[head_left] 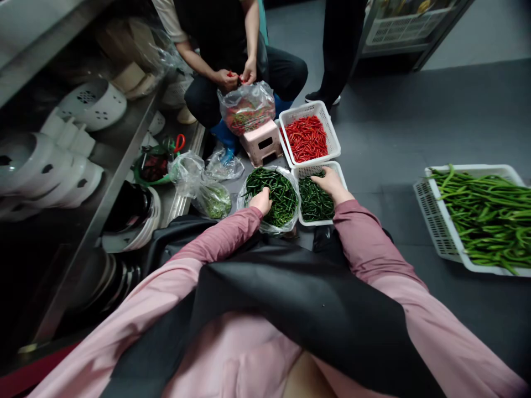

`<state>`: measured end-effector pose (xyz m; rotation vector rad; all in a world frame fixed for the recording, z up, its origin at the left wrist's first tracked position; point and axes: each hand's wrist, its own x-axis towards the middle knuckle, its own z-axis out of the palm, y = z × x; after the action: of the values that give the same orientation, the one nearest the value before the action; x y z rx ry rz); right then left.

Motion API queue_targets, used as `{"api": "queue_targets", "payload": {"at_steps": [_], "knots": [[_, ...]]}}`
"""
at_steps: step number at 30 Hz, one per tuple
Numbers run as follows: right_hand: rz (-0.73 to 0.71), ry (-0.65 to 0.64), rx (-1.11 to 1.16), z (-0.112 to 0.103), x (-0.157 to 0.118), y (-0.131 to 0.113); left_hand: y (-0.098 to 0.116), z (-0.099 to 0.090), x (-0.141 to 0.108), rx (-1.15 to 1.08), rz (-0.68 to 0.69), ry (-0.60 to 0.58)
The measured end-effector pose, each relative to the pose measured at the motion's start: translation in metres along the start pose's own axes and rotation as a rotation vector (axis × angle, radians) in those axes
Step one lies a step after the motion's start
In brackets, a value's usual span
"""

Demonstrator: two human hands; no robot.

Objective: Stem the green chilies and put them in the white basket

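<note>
My left hand (262,202) is closed, its fingers among thin dark green chilies (279,190) in a clear plastic bag (297,213). What it grips is hidden. To the right, my right hand (331,183) reaches over a white plastic basket (343,176) with its fingers apart. More green chilies (316,200) lie in that basket, just below the fingers. Bag and basket stand side by side on the floor in front of my knees.
Behind stands a white basket (337,149) of red chilies (307,139). A co-worker's hands (238,77) hold something red above a bag (249,113) on a pink stool (262,142). At right is a basket (446,221) of long green peppers (489,221). Metal shelving (120,160) lines the left.
</note>
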<state>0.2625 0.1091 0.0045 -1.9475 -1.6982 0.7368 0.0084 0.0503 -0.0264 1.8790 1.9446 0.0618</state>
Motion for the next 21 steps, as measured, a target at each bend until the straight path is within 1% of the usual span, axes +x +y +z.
{"api": "queue_targets", "payload": {"at_steps": [3, 5, 7, 9, 11, 13, 16, 18, 21], "knots": [[-0.083, -0.077, 0.176, -0.003, -0.027, -0.033, -0.003, 0.005, 0.012, -0.019, 0.090, -0.005], [-0.115, -0.108, 0.257, -0.004, -0.049, -0.047, -0.009, 0.006, 0.018, -0.050, 0.122, -0.005], [-0.092, -0.160, 0.332, -0.004, -0.069, -0.051, -0.014, 0.007, 0.022, -0.083, 0.154, 0.017], [-0.038, -0.206, 0.370, -0.001, -0.079, -0.048, -0.014, 0.007, 0.024, -0.104, 0.211, 0.044], [-0.006, -0.192, 0.319, 0.003, -0.078, -0.042, -0.009, 0.007, 0.025, -0.105, 0.284, 0.060], [-0.006, -0.138, 0.190, 0.008, -0.071, -0.037, 0.002, 0.008, 0.025, -0.085, 0.329, 0.064], [-0.004, -0.108, 0.048, 0.012, -0.060, -0.033, 0.019, 0.011, 0.025, -0.032, 0.322, 0.041], [-0.006, -0.124, 0.036, 0.013, -0.057, -0.033, 0.024, 0.011, 0.026, 0.002, 0.315, 0.021], [-0.022, -0.138, 0.046, 0.012, -0.058, -0.035, 0.023, 0.009, 0.030, 0.086, 0.388, -0.027]]}}
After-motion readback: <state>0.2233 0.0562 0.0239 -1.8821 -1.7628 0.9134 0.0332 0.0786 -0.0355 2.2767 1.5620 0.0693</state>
